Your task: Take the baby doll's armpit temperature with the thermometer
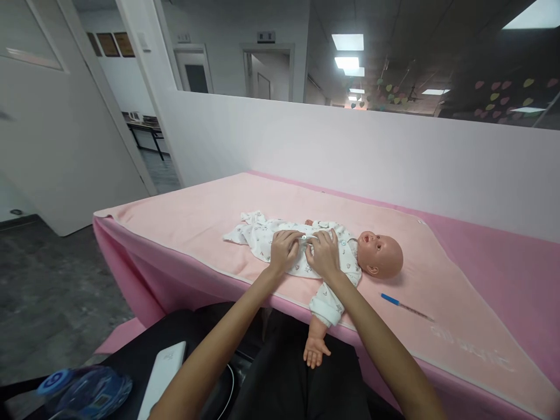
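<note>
A baby doll [381, 255] lies on its back with its head to the right. It wears a white printed baby garment [262, 242], whose lower end spreads out loosely to the left. My left hand [285, 251] rests on the garment's front with its fingers curled together, pinching the cloth. Beside it, my right hand [324, 254] grips the cloth nearer the doll's chest. Between my fingertips a small round fastener [303, 237] shows on the fabric. The doll's near arm [317, 341] hangs over the table edge below my right wrist.
A slim blue-capped pen [390, 299] lies right of the doll on the pink blanket [188, 216]. At lower left, a water bottle [94, 392] and a white flat device [164, 373] sit on a black seat. A white wall [350, 140] with windows borders the table's far side.
</note>
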Motion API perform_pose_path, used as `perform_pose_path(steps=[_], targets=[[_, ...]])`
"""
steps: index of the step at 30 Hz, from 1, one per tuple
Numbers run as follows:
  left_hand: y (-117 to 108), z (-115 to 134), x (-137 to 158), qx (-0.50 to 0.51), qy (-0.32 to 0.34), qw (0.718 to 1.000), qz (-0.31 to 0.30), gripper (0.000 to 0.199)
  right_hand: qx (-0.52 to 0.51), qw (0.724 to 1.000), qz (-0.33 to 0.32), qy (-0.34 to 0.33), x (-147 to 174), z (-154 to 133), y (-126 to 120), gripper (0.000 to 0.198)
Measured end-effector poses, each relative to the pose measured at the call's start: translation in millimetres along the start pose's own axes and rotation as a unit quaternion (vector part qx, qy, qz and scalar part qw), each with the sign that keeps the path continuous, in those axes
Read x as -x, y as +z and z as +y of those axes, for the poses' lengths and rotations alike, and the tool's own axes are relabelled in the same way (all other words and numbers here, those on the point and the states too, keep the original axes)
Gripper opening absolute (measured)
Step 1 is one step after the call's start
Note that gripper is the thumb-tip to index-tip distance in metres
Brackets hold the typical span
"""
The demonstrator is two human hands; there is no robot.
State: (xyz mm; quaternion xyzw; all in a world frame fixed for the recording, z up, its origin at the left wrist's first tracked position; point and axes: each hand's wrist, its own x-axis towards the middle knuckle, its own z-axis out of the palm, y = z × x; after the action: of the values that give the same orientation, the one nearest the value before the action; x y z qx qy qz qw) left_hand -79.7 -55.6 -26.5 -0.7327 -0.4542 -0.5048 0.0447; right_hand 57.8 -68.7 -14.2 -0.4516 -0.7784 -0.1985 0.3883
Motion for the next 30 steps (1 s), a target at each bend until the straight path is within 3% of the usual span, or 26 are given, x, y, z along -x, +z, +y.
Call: perform_pose_path(steps=[6,13,21,30], targets=[[-1.8,2.8,-0.5,0.008,-0.001,1.0,0.013,0.029,-0.056,0.998,0.011,0.017,3.9,-2.0,-5.4,0.011],[-3.6,8.2,1.1,-0.007,-0.015,0.999,0.045,0.03,-0.131,0.988,0.08,0.023,4.4,-5.3,-11.5,0.009],[-7.5,15.0,2.6,0.02,0.053,0.998,0.015,0.021,-0.11,0.99,0.058,0.059,4.0,-1.9,-6.2,0.009],[-2.9,13.3,1.8,-0.002,0.028,1.0,-0.009,0.022,-0.101,0.992,0.04,0.068,4.9,0.1,-4.7,0.014]])
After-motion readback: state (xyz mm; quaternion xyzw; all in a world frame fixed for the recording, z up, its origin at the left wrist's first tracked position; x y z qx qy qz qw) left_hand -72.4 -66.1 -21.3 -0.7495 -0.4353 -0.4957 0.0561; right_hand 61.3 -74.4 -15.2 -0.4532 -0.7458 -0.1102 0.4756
